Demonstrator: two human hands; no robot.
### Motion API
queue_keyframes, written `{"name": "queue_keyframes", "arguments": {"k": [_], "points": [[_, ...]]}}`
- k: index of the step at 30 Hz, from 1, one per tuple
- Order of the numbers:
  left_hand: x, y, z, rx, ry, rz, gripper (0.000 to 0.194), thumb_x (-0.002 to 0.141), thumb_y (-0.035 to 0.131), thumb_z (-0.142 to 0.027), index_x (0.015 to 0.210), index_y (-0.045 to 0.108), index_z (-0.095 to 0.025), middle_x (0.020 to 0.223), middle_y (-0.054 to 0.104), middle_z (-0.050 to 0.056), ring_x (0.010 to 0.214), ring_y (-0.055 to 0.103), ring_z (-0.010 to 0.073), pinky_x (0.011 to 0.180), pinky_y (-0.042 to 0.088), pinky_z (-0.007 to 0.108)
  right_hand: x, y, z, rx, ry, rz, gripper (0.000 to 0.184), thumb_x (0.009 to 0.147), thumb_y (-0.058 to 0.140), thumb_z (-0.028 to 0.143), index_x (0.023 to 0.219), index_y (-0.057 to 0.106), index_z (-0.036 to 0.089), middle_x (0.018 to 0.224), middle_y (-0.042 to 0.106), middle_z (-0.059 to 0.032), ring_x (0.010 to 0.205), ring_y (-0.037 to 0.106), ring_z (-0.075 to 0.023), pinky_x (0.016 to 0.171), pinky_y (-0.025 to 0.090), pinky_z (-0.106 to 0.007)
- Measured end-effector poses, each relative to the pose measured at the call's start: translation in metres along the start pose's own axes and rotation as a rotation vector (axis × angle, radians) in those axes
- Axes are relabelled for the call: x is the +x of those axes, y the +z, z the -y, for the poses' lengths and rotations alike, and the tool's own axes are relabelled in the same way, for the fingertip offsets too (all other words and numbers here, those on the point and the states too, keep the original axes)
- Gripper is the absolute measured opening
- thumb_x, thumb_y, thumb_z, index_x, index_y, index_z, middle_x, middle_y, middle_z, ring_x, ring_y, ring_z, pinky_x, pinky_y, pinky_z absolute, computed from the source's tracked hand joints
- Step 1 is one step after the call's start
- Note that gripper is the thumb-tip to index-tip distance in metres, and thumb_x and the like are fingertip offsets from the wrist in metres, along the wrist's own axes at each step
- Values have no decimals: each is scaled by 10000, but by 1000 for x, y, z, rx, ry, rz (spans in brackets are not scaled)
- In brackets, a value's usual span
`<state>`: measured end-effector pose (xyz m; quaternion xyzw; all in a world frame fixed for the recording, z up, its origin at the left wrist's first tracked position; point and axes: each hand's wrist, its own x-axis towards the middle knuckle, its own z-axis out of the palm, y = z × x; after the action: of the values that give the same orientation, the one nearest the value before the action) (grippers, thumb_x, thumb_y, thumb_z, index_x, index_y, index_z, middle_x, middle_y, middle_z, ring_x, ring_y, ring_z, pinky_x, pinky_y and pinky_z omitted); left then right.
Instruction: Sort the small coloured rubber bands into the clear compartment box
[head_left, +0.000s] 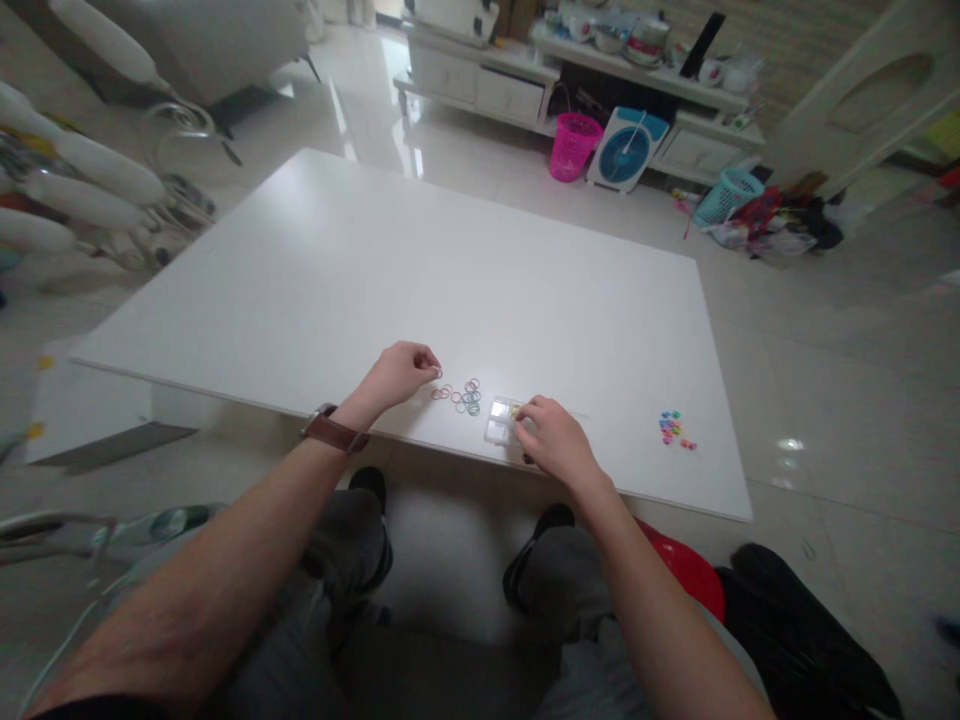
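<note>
My left hand (405, 370), with a brown watch strap at the wrist, hovers over the white table (390, 260) with its fingertips pinched on a small ring. Just right of it lies a loose pile of small coloured rings (461, 395). A small clear compartment box (499, 420) sits near the table's front edge. My right hand (555, 440) rests curled on the box's right side, fingers bent over it. What lies under those fingers is hidden.
A cluster of small bright beads or clips (675, 428) lies on the table to the right. On the floor beyond stand a pink basket (574, 145), a blue fan (626, 150) and a teal basket (726, 195). A red stool (686, 570) is by my right knee.
</note>
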<state>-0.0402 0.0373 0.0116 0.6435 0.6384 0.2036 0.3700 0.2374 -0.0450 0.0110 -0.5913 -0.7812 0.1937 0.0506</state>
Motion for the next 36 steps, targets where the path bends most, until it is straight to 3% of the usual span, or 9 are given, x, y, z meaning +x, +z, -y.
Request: {"name": "queue_keyframes", "arguments": {"k": [8,14,18,28,32,36], "points": [[-2,26,11,240,53,31,128,749,626,-166,754,753,-166,731,727,69,693,633,180,669,441,297,-2,0,3,-26,-22,23,181,945,536,226,986,707,181,1015,650,-74,980,593,-202,819,433,-288],[5,45,21,336,100,23,117,782,641,-226,776,749,-182,785,733,90,755,646,213,720,461,313,-4,-3,5,-29,-20,38,186,946,536,231,990,711,185,1024,657,-77,984,599,-209,806,436,-291],[8,49,23,335,112,-9,137,791,639,-214,890,726,-175,846,730,86,778,646,212,734,467,308,-5,-4,5,-24,-23,36,186,948,538,237,999,710,187,1032,661,-73,990,602,-211,802,435,-291],[6,53,23,598,167,117,265,914,457,-244,887,699,-141,981,667,153,886,633,246,794,474,342,-4,-3,4,-44,-22,47,181,947,538,246,989,707,194,1023,655,-73,970,598,-212,780,434,-297],[6,46,13,466,156,78,211,890,487,-212,841,680,-141,959,673,142,887,625,229,831,479,339,-5,-3,4,-39,-23,51,179,953,540,251,993,705,195,1025,652,-78,976,597,-206,812,439,-293],[1,37,-6,81,125,94,151,867,549,-252,806,645,-154,848,692,93,807,629,204,782,492,329,-4,-1,3,9,-32,9,165,935,549,222,970,706,184,1013,664,-84,981,599,-210,837,447,-301]]}}
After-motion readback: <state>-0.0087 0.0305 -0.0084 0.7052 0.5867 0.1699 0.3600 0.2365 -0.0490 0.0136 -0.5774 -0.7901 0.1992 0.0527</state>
